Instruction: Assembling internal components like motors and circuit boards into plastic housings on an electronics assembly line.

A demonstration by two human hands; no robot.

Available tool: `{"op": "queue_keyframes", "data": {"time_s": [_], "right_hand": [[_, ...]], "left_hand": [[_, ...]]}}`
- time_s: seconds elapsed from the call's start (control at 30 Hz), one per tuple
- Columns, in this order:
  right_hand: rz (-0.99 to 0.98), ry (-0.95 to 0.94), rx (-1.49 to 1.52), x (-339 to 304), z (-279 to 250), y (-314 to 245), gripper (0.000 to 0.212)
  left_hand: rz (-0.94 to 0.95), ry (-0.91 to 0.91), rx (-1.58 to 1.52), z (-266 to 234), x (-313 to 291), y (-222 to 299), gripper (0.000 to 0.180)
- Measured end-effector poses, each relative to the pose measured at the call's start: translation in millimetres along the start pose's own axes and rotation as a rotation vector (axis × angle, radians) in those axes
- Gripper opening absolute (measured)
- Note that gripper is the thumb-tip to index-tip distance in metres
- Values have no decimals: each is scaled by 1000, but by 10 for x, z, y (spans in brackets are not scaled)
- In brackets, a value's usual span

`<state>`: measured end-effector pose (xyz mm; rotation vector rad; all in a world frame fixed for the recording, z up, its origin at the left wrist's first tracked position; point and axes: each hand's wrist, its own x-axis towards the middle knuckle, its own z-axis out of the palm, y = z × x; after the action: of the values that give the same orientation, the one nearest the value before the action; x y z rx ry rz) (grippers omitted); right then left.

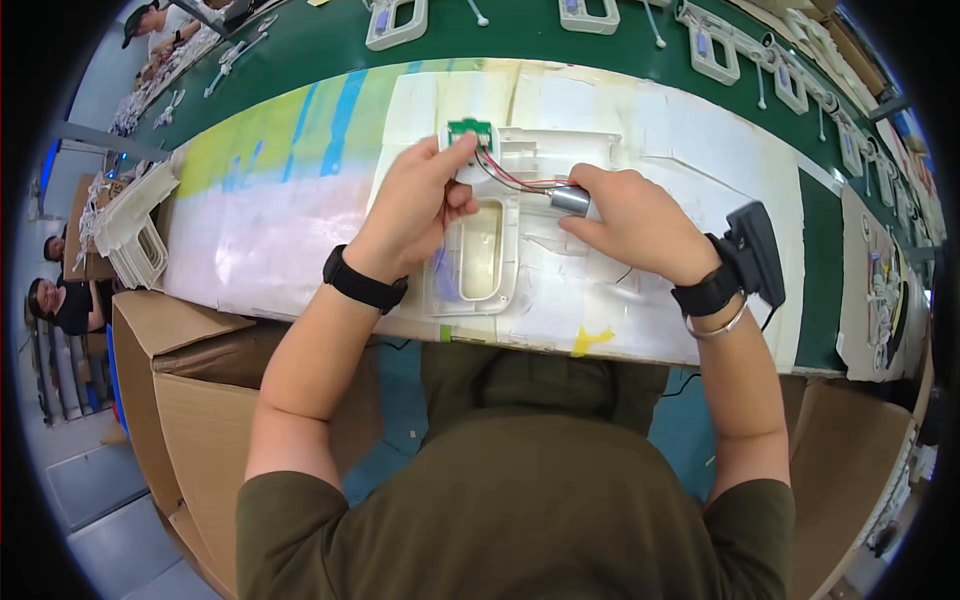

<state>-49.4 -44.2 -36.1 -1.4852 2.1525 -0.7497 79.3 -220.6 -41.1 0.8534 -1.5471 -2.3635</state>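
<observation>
The left hand (425, 195) is closed on a green circuit board (470, 132), which is gripped by the thumb and fingers at the upper end of a white plastic casing (508, 262). A silver cylinder (570, 200) is clamped between the thumb and fingers of the right hand (635, 215). The hands are held well apart from each other, and the gap is spanned by thin red and dark wires (510, 180).

The casing is laid flat on a pale work sheet (715, 330), with its rectangular opening below the hands and its lower end set near the front edge of the sheet. That edge is marked by a piece of yellow tape (593, 341), to the right of the casing. To the left, a wide painted stretch of sheet is left open as far as a stack of white casings (140, 240). To the right, room is given up to the sheet's side edge, where the green table (822, 300) is exposed. Beyond the far edge, white handles (400, 25) are lined up. Below the front edge, the person's body is flanked by a cardboard box (215, 430) on the left and another carton (850, 460) on the right.
</observation>
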Motion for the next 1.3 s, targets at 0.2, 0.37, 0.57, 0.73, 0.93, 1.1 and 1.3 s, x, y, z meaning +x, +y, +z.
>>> {"op": "queue_keyframes", "data": {"time_s": [0.2, 0.37, 0.57, 0.73, 0.93, 1.1, 1.3], "right_hand": [[-21, 211, -214, 259, 35, -138, 29], [-88, 200, 17, 172, -149, -242, 28], [-6, 281, -103, 302, 29, -152, 25], [-193, 367, -361, 487, 435, 99, 24], [-156, 353, -344, 477, 468, 44, 24], [-93, 380, -340, 459, 504, 20, 24], [-114, 412, -317, 433, 539, -5, 26]], "left_hand": [[21, 61, -103, -292, -44, 93, 24], [-94, -174, -581, -199, -366, 285, 29], [418, 12, 132, -425, 4, -72, 27], [815, 276, 836, -630, 91, -159, 26], [1010, 457, 1441, -527, 71, -207, 35], [787, 503, 1616, -385, 114, -219, 41], [973, 622, 1568, -427, 173, -357, 43]]}}
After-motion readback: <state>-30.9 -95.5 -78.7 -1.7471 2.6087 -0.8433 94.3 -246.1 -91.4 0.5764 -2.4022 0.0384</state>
